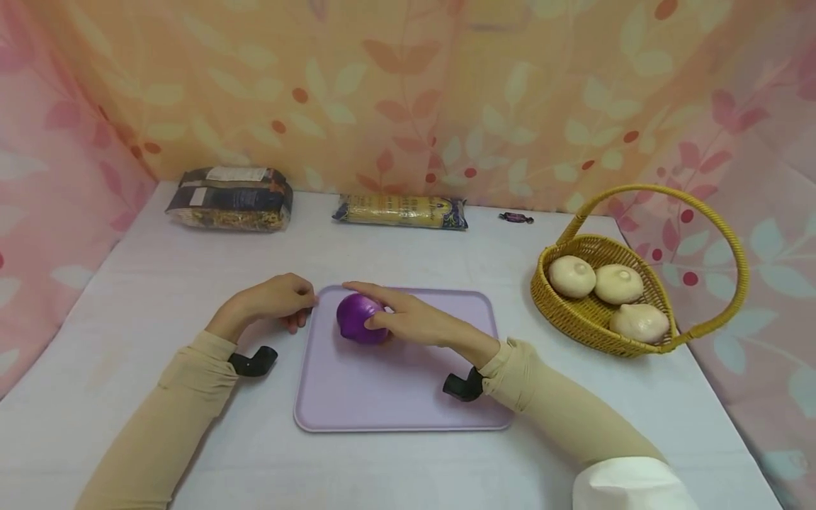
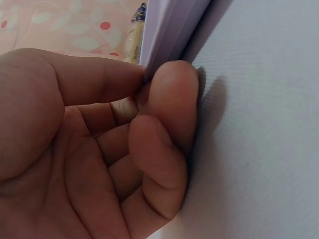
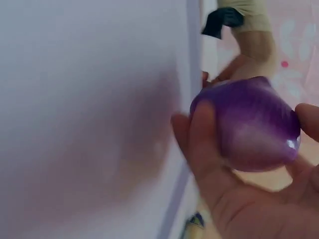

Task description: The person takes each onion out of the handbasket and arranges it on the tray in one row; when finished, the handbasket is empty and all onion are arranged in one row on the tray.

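Note:
A glossy purple onion [image 1: 355, 319] is in my right hand [image 1: 417, 319], above the left part of a lilac tray [image 1: 408, 404]. In the right wrist view, the thumb and fingers grip the onion [image 3: 256, 134] from opposite sides, with tray surface beside it. My left hand [image 1: 274, 297] is at the tray's left edge. Seen from the left wrist, this hand [image 2: 94, 139] pinches the tray rim [image 2: 167, 32] between thumb and index finger, while its other fingers curl near the white cloth.
Several things surround the tray: a yellow wicker basket [image 1: 548, 301] with three pale bulb-shaped vegetables [image 1: 618, 283] to the right; a dark-labelled pasta bag [image 1: 231, 200], a long spaghetti packet [image 1: 401, 211] and a small purple-wrapped candy [image 1: 516, 217] along the back by the patterned curtain.

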A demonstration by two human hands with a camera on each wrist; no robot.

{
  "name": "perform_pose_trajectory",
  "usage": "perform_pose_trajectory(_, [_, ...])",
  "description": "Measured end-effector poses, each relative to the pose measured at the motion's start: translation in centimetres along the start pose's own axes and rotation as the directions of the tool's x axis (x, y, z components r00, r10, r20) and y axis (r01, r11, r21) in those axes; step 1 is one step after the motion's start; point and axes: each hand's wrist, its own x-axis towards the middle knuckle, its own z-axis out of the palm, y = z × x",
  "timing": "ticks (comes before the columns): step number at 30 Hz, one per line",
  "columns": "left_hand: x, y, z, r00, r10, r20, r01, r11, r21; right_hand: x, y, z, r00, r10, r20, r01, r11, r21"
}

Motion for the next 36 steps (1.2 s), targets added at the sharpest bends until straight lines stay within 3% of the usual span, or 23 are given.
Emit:
perform_pose_trajectory(3, [0.0,0.1,0.0,1.000,-0.005,-0.001,0.005,1.000,0.002,0.7,0.1,0.5,0.998,0.010,0.057,-0.016,0.995,0.094])
perform_pose_trajectory(7, [-0.1,0.3,0.0,1.000,0.000,-0.002,0.000,1.000,0.004,1.1,0.2,1.0,1.000,0.001,-0.007,-0.001,1.000,-0.022])
perform_pose_trajectory(12, [-0.1,0.3,0.0,1.000,0.005,0.010,-0.005,1.000,0.002,1.2,0.3,1.7,0.997,-0.024,-0.076,0.009,0.980,-0.200])
perform_pose_trajectory(21, [0.1,-0.1,-0.1,1.000,0.001,0.019,-0.001,1.000,0.000,1.5,1.0,2.7,0.990,-0.055,-0.132,0.020,0.966,-0.256])
perform_pose_trajectory(26, [-0.1,0.0,-0.1,1.000,0.006,0.026,-0.006,1.000,-0.008,2.2,0.7,3.3,0.987,-0.096,-0.127,0.059,0.961,-0.269])
perform_pose_trajectory(36, [-0.1,0.2,-0.2,1.000,0.016,0.022,-0.016,1.000,0.007,2.4,0.0,3.5,0.989,-0.100,-0.105,0.060,0.941,-0.334])
